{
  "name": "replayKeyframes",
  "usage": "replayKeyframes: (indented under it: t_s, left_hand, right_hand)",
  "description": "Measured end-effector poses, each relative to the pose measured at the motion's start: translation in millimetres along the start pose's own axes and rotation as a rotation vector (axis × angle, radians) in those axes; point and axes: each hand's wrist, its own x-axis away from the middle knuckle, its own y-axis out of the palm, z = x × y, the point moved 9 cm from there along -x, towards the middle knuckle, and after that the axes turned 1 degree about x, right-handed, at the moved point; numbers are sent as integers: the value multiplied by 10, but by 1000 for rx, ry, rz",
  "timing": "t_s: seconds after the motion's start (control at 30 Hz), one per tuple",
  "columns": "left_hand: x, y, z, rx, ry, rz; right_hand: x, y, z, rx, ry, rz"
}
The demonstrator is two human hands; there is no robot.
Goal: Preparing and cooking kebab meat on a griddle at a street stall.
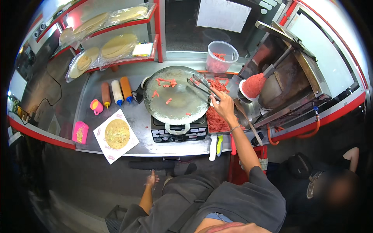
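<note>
My right hand (223, 105) holds a pair of metal tongs (204, 87) over the right rim of a large round griddle pan (174, 102). A few pieces of reddish meat (170, 83) lie on the pan, which rests on a portable gas stove (180, 135). Beside it, a tray of shredded red meat (217, 119) lies under my right wrist. My left hand (152, 179) hangs below the counter's front edge, apart from everything on it; no object shows in it. A flatbread with shredded filling (117, 134) lies on printed paper (110, 157) at the left.
Three sauce bottles (117, 92), a pink cup (96, 107) and a pink container (80, 132) stand left. A clear bucket (222, 56), a vertical rotisserie with a meat cone (253, 86), a wooden spatula (247, 121) and knives (213, 148) are right. Another person (317, 186) is at lower right.
</note>
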Motion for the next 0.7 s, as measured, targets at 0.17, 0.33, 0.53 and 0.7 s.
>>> replayKeyframes:
  t_s: [0.17,0.33,0.53,0.7]
  left_hand:
    - [-58,-207,37,70,41,15]
    - [-66,-450,-280,118,1,-16]
    - [-168,-851,-534,-50,-129,-54]
    - [-393,-1177,-286,-12,-43,-18]
  right_hand:
    - [78,-64,138,87,20,78]
    - [233,-243,171,123,169,122]
    - [167,130,-448,46,99,88]
    - [7,677,-999,50,163,-58]
